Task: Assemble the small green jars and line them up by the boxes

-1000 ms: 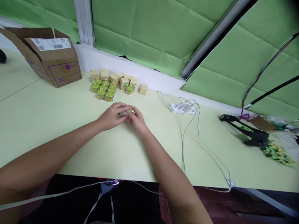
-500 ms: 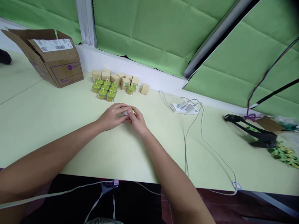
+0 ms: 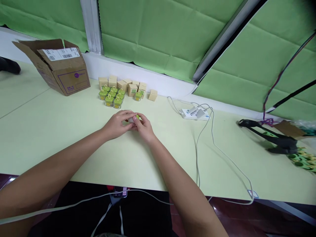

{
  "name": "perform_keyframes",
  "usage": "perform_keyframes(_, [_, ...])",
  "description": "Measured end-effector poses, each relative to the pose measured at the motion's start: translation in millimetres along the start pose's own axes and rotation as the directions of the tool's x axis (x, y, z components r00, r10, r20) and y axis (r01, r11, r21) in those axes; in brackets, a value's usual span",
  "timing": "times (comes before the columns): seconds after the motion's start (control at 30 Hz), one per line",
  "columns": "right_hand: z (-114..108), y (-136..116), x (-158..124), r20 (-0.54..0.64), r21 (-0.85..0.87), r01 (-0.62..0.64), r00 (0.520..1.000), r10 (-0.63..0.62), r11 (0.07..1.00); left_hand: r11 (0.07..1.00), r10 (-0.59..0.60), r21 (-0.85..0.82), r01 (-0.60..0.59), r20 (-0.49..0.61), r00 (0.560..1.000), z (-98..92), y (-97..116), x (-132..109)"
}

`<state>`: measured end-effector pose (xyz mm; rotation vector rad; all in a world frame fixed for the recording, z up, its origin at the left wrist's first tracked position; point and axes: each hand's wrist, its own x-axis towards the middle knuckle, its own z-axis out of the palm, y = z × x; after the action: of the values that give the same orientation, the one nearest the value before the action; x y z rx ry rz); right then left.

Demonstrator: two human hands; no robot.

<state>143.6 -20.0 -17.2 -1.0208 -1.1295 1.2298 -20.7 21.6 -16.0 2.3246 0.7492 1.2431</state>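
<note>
White cable (image 3: 37, 212) crosses the dark lap nearest the camera, passing over a phone (image 3: 120, 192) at the front edge of the bench (image 3: 111, 164). Beyond that edge, the left hand (image 3: 115, 124) and right hand (image 3: 145, 129) meet above the bench, fingers curled in and nearly closed on one small pale-and-green piece (image 3: 131, 120). It sits directly between them, both touching it: its pale part towards the left hand, its green end under the right hand's fingertips. What shows runs roughly left to right, though fingers cover too much to be sure of its long axis.

Farther off, slightly left of the hands and nearer the left one, stand clustered green-lidded jars (image 3: 109, 100); a single jar (image 3: 138, 96) stands almost straight ahead. Small cartons (image 3: 113, 81) line up behind, below green blinds (image 3: 160, 39).
</note>
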Motion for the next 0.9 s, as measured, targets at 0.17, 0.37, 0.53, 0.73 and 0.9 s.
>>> perform_keyframes(0.17, [-0.8,2.6,1.5,-0.012,-0.009,-0.012,1.0,0.012,1.0,0.999,0.024,0.044,-0.024,-0.007,1.0,-0.5,1.9,0.0])
perform_keyframes(0.37, [1.3,-0.6,-0.8,-0.017,-0.031,0.009,1.0,-0.009,0.999,0.993,0.085,0.083,-0.084,-0.006,0.996,-1.2,3.6,0.5])
perform_keyframes(0.53, [3.1,-0.3,-2.4,-0.037,-0.107,0.04,0.998,-0.044,0.993,0.974,0.189,0.133,-0.184,-0.028,0.982,-1.1,4.5,1.5])
perform_keyframes(0.73, [3.0,6.1,-2.0,-0.082,-0.259,0.109,0.988,-0.134,0.96,0.929,0.303,0.22,-0.297,0.007,0.953,-1.1,10.4,3.4])
perform_keyframes(0.9, [1.4,7.7,-2.0,-0.077,-0.289,0.105,0.988,-0.132,0.952,0.908,0.282,0.299,-0.293,0.081,0.956,0.4,18.6,5.7])
